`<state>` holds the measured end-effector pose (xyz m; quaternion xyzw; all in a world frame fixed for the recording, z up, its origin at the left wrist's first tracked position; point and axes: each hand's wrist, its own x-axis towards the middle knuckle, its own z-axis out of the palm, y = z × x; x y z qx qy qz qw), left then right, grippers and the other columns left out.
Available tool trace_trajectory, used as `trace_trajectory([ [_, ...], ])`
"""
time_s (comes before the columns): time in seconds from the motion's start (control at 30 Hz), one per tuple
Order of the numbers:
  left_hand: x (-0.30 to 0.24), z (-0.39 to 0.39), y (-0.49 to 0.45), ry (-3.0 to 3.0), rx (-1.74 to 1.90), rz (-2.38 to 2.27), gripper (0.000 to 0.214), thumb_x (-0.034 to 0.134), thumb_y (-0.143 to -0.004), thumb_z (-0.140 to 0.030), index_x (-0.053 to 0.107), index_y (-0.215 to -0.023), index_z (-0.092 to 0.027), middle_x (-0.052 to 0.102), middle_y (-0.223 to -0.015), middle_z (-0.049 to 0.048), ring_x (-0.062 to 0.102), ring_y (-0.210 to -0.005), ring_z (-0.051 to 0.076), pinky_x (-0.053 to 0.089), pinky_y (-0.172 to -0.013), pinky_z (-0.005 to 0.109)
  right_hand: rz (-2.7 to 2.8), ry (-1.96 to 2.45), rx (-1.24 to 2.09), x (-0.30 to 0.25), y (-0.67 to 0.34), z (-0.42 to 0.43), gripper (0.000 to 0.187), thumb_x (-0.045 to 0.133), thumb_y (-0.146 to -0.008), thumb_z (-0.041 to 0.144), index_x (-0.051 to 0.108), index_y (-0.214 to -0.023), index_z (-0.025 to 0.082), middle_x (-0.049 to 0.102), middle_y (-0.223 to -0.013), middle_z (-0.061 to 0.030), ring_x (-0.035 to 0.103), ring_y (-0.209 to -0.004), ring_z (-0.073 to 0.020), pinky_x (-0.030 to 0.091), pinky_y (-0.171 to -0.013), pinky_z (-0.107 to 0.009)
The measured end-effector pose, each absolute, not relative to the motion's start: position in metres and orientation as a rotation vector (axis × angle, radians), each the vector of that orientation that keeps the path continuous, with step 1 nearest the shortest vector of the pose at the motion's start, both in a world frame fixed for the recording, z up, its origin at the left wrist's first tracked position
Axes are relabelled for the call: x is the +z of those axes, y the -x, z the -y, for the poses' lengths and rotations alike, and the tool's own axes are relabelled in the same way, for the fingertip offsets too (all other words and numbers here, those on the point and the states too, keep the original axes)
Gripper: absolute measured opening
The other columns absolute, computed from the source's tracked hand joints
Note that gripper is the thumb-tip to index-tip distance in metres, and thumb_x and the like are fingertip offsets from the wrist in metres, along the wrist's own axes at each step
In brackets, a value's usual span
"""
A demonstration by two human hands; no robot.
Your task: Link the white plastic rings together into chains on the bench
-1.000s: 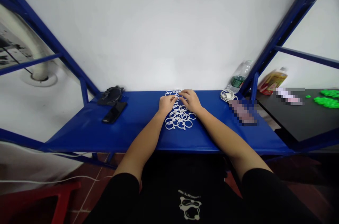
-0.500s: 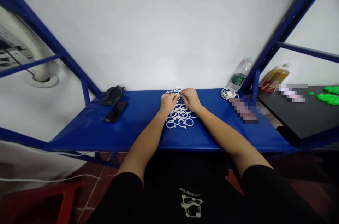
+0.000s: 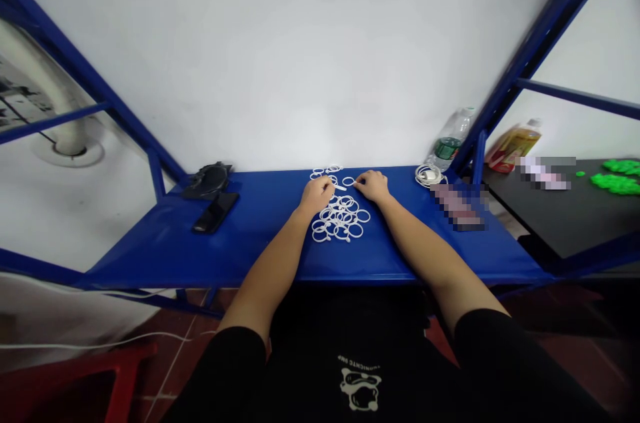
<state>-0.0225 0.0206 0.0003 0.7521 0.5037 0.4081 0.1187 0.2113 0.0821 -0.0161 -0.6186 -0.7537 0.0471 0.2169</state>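
A loose pile of thin white rings (image 3: 341, 231), some with small knobs on their rims, lies on the blue table (image 3: 270, 236) in front of me. Just behind the pile, my left hand (image 3: 317, 196) is closed in a pinch on a white ring (image 3: 341, 187) seen nearly edge-on. My right hand (image 3: 373, 185) pinches the right edge of another white ring (image 3: 349, 181) between its fingertips. A few more rings (image 3: 318, 173) lie beyond my left hand, near the wall.
At the left are a black phone (image 3: 215, 212) and a crumpled black plastic item (image 3: 207, 179). A water bottle (image 3: 447, 148), a coiled white cable (image 3: 430, 175) and a blurred-out item (image 3: 457, 206) are at the right. Blue frame posts (image 3: 515, 56) flank the table.
My hands have moved apart; the right one has shifted to the right with a white ring at its fingertips. A ring now shows edge-on in my left hand. The view has shifted slightly.
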Motion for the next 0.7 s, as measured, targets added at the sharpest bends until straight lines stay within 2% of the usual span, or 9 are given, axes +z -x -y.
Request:
trace_trajectory([
  [0.13,0.002,-0.017,0.02,-2.274,1.018,-1.334,0.027,0.053,-0.096,-0.026,0.071,-0.078,-0.02,0.072,-0.078,0.002,0.064,-0.076,0.017,0.049,-0.075,0.029,1.994,1.513,0.133,-0.019,-0.21,-0.084,0.017,0.069,-0.094,0.036,0.081,-0.096,0.024,0.079,-0.105,-0.009,0.069,-0.101,-0.0282,0.051,-0.096,-0.045],
  [0.27,0.001,-0.017,0.019,-2.304,0.969,-1.367,0.036,0.052,-0.102,-0.036,0.075,-0.08,-0.02,0.073,-0.08,0.0036,0.065,-0.077,0.018,0.05,-0.077,0.03,1.859,1.193,0.246,-0.016,-0.202,-0.081,0.02,0.067,-0.095,0.037,0.08,-0.097,0.023,0.08,-0.097,-0.0078,0.072,-0.09,-0.0254,0.056,-0.089,-0.041],
  [0.4,-0.002,-0.021,0.02,-2.26,1.125,-1.416,0.026,0.059,-0.102,-0.036,0.078,-0.111,-0.021,0.078,-0.097,0.0051,0.068,-0.084,0.019,0.051,-0.08,0.03,1.862,0.939,0.44,-0.013,-0.184,-0.069,0.024,0.068,-0.094,0.042,0.08,-0.1,0.022,0.081,-0.097,-0.0065,0.073,-0.09,-0.0231,0.057,-0.085,-0.036],
  [0.47,-0.003,-0.023,0.021,-2.261,1.203,-1.402,0.028,0.059,-0.102,-0.037,0.077,-0.118,-0.021,0.078,-0.1,0.0058,0.069,-0.085,0.019,0.051,-0.081,0.029,1.894,0.865,0.524,-0.012,-0.177,-0.064,0.025,0.068,-0.094,0.043,0.079,-0.099,0.021,0.08,-0.093,-0.0059,0.072,-0.084,-0.0215,0.056,-0.078,-0.034],
  [0.57,-0.003,-0.025,0.023,-2.272,1.224,-1.414,0.028,0.06,-0.102,-0.041,0.079,-0.105,-0.021,0.077,-0.094,0.0056,0.068,-0.083,0.019,0.05,-0.079,0.029,1.916,0.825,0.592,-0.013,-0.174,-0.061,0.026,0.069,-0.093,0.044,0.078,-0.095,0.019,0.078,-0.085,-0.0045,0.068,-0.072,-0.0188,0.053,-0.069,-0.031],
  [0.7,-0.002,-0.026,0.024,-2.271,1.169,-1.441,0.032,0.062,-0.101,-0.045,0.078,-0.089,-0.019,0.076,-0.083,0.0044,0.067,-0.078,0.018,0.049,-0.075,0.029,1.961,0.783,0.601,-0.013,-0.178,-0.063,0.026,0.069,-0.093,0.044,0.076,-0.09,0.019,0.077,-0.084,-0.0041,0.066,-0.072,-0.0182,0.05,-0.069,-0.031],
])
